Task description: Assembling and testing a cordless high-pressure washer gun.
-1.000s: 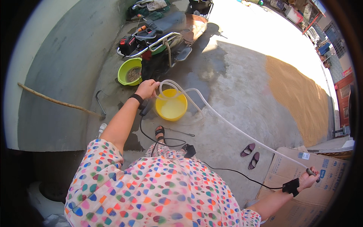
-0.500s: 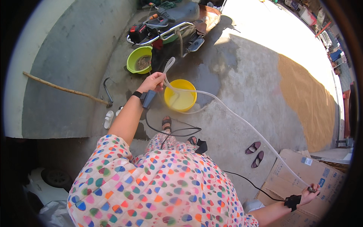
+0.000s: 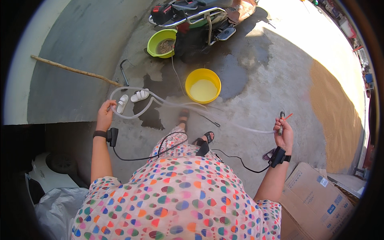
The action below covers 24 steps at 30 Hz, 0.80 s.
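A clear plastic hose (image 3: 176,105) runs in loose loops between my two hands, blurred along its middle stretch. My left hand (image 3: 106,113), out to the left near the white slippers (image 3: 139,95), is closed on a bend of it. On the right, my right hand (image 3: 284,136) is raised with its fingers wrapped round the hose's other end, where a dark metal fitting (image 3: 281,122) with a small orange-red lever (image 3: 288,116) sticks up. Ahead of me a yellow basin (image 3: 203,76) with pale cloudy liquid stands on the concrete, apart from both hands.
A green basin (image 3: 157,49) holding brownish stuff stands beside a parked motorbike (image 3: 212,20). A wooden stick (image 3: 76,70) leans at the left wall. Grain-coloured material (image 3: 332,116) is spread at the right. Flattened cardboard (image 3: 312,200) lies at the lower right. Black cables hang from my wrists.
My left hand has swung left, away from the yellow basin, and the hose has come out of it. My right hand has moved up and inward from the cardboard.
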Each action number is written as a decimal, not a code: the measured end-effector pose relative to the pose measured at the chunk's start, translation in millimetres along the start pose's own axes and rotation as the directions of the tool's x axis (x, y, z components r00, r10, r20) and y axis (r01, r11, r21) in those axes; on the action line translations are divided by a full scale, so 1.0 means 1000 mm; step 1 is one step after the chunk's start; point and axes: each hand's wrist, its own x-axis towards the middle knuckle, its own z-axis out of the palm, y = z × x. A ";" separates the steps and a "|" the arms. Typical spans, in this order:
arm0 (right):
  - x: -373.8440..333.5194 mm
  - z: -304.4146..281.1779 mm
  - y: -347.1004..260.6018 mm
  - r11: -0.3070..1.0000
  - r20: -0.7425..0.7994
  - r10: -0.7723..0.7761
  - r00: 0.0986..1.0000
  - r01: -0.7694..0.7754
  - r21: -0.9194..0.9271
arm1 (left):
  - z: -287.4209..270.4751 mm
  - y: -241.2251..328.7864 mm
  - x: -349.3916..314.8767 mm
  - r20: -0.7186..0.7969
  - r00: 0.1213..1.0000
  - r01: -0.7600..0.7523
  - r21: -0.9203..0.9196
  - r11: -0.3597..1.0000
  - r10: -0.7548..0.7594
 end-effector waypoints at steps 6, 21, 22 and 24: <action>0.109 0.067 0.188 0.886 0.027 0.463 0.886 -0.463 0.003 | -0.075 -0.044 -0.068 -0.074 0.936 0.310 -0.284 0.907 -0.343; 0.225 0.203 0.333 0.930 0.063 0.065 0.996 -0.037 -0.364 | -0.031 0.005 0.053 0.529 0.830 0.473 -0.500 0.725 -0.177; 0.214 0.219 0.342 0.932 0.050 0.063 0.997 -0.041 -0.360 | -0.027 0.002 0.066 0.588 0.799 0.493 -0.519 0.698 -0.127; 0.173 0.271 0.362 0.876 -0.015 0.079 0.997 -0.077 -0.476 | -0.022 -0.013 0.083 0.622 0.778 0.494 -0.515 0.701 -0.091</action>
